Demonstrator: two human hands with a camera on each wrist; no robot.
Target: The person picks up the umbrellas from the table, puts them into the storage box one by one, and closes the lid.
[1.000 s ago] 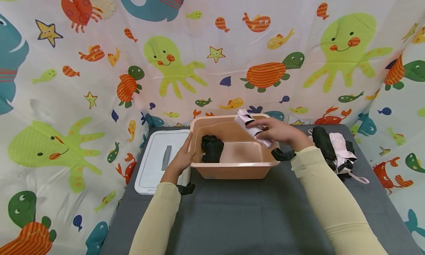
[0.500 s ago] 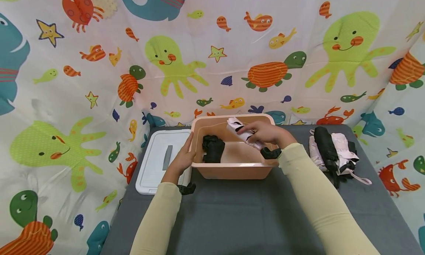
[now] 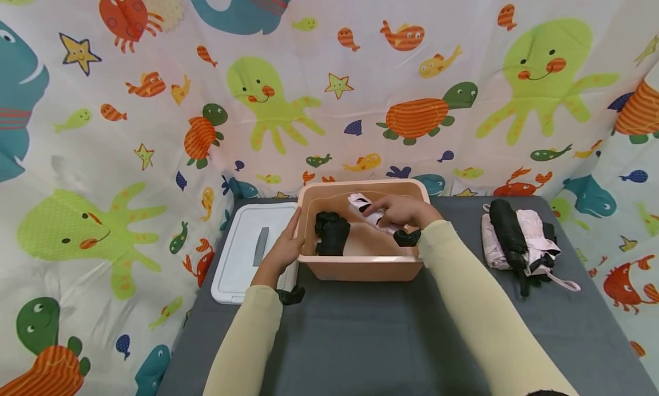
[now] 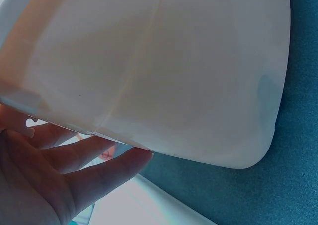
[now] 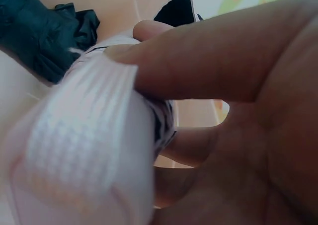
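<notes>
A peach plastic tub (image 3: 360, 267) stands on the grey table. Inside it at the left lies a folded black umbrella (image 3: 331, 233). My right hand (image 3: 399, 210) grips a folded pink-and-white umbrella with black marks (image 3: 362, 207) and holds it low inside the tub, right of the black one. The right wrist view shows the fingers (image 5: 208, 71) wrapped round the pink umbrella (image 5: 89, 150), with the black umbrella (image 5: 44, 31) behind. My left hand (image 3: 283, 250) rests flat with straight fingers against the tub's left outer wall (image 4: 164, 76).
A white lid (image 3: 247, 253) with a grey handle lies on the table left of the tub. A pile of folded umbrellas, black and pink (image 3: 520, 241), sits at the right. Patterned sea-animal curtains (image 3: 329, 87) wall in the table on three sides.
My right hand has carried the pink-and-white umbrella from above the tub's right rim leftwards and down into the tub. The left hand has stayed on the tub's wall.
</notes>
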